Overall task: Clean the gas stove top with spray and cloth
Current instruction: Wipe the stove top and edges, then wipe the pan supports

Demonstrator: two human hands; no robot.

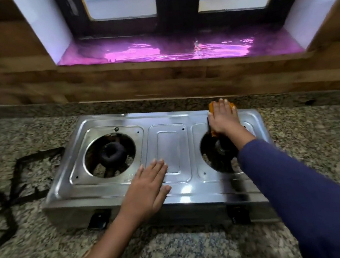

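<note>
A stainless steel two-burner gas stove [167,148] sits on the granite counter with its pan supports taken off. My left hand [147,185] lies flat on the steel top near the front, between the two burner openings. My right hand [223,118] presses an orange cloth [211,106] flat against the far right part of the top, behind the right burner opening [217,153]. The left burner [113,152] is a dark ring in its round opening. No spray bottle is in view.
Two black pan supports [22,171] lie on the speckled granite counter [178,254] left of the stove. Two black knobs [99,220] face me on the stove front. A wood-look wall and a window sill with shiny pink lining [167,49] rise behind.
</note>
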